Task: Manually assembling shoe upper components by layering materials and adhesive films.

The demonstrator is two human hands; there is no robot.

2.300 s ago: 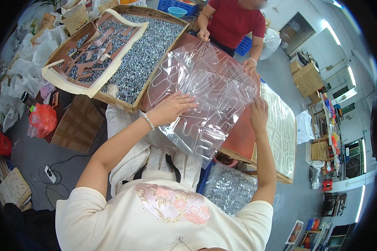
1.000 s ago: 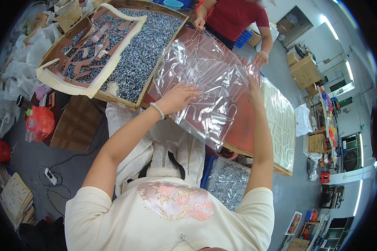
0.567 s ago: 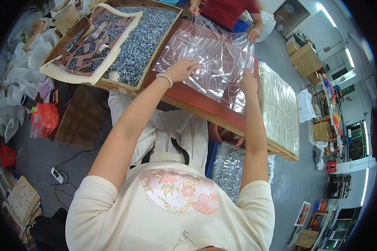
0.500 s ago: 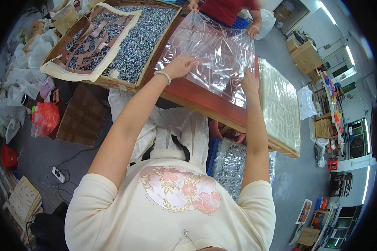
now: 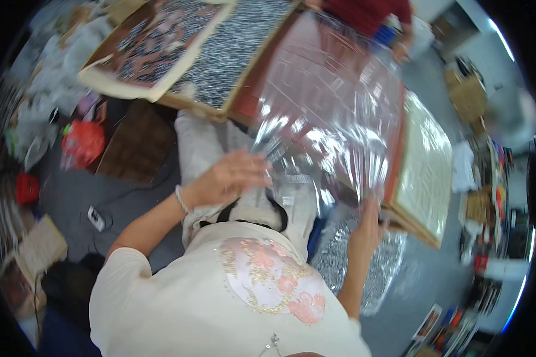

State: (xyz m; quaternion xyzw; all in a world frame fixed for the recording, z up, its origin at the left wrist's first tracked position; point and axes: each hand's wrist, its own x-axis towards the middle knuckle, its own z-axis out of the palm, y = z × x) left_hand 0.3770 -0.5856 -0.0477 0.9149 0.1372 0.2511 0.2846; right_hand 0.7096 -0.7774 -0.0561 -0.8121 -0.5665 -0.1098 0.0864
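A clear plastic sheet (image 5: pixel 333 101) is stretched, wrinkled and shiny, over the red-brown board, and its near edge hangs past the board toward my lap. My left hand (image 5: pixel 226 178), with a bead bracelet at the wrist, is closed at the sheet's near left corner; its fingers are blurred. At the near right corner my right hand (image 5: pixel 365 229) pinches the plastic. Across the board stands a person in a dark red top (image 5: pixel 363 15). That person's hand (image 5: pixel 401 52) is at the sheet's far right corner, and another hand is at the far left, partly cut off.
On the left lies a wooden tray (image 5: pixel 205 113) of dark glittering bits, with a cream-edged cut-out panel (image 5: pixel 155 92) on it. A pale patterned panel (image 5: pixel 426 172) adjoins on the right. Below are a plastic-wrapped bundle (image 5: pixel 354 256), a brown board (image 5: pixel 138 143) and a red bag (image 5: pixel 83 143).
Both my hands have drawn back toward my body, pulling the sheet's near edge off the board. My view has shifted, so the trays sit farther up and right.
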